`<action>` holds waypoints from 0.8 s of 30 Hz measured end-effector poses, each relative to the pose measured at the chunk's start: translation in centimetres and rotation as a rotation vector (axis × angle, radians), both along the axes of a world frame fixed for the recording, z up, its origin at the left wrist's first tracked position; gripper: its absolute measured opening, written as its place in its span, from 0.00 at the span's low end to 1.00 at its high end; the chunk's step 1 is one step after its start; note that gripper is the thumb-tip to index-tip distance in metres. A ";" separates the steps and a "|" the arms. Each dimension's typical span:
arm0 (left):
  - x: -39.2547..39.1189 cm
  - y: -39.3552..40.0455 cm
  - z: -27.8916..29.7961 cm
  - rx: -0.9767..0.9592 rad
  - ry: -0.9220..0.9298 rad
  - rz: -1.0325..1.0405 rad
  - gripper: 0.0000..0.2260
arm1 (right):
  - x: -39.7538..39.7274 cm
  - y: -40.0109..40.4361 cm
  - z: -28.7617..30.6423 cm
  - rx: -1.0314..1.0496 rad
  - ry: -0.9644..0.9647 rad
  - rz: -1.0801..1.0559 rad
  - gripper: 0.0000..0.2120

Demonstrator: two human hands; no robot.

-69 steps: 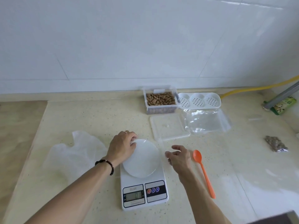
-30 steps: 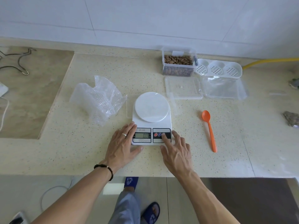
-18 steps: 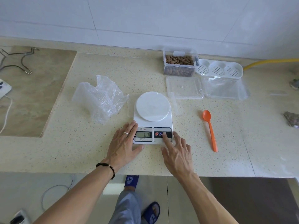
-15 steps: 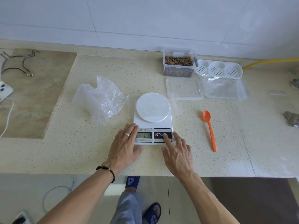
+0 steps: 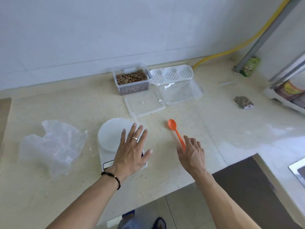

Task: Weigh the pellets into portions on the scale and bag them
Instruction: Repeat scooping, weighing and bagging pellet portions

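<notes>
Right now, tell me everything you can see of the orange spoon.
The orange spoon looks like one piece of smooth plastic, with an oval bowl and a slim straight handle. It lies flat on the speckled countertop, to the right of the scale, bowl end toward the wall and handle running back toward the person. The bowl looks empty. The right hand covers the handle's near end with straight fingers; whether they touch it cannot be told.

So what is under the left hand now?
The left hand lies spread over the front of the white kitchen scale. It covers the buttons and most of the display; the round platter beyond it is bare.
</notes>
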State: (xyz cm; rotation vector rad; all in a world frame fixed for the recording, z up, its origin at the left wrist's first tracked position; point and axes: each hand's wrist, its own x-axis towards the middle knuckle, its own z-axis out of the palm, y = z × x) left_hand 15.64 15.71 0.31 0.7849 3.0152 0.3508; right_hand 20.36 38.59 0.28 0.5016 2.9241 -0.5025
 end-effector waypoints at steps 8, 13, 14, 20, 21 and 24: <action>-3.5 2.0 -1.5 -0.020 -0.033 -0.162 0.32 | -3.6 1.2 -0.5 -0.365 -0.035 -0.385 0.23; -5.7 1.0 -0.9 -0.035 -0.076 -0.173 0.34 | -5.6 0.0 -0.7 -0.363 -0.098 -0.335 0.08; -6.1 0.5 -0.7 -0.027 -0.077 -0.165 0.33 | -6.0 -0.4 -0.4 -0.396 -0.092 -0.350 0.07; -9.1 -3.4 0.3 0.032 -0.106 0.001 0.32 | -10.1 -4.5 1.6 -0.687 0.017 -0.383 0.06; -9.5 -4.1 0.4 0.039 -0.105 0.032 0.32 | -10.9 -5.4 1.8 -0.687 0.010 -0.347 0.05; -10.5 -6.3 0.7 0.056 -0.113 0.092 0.29 | -13.0 -7.7 2.2 -0.713 -0.064 -0.272 0.09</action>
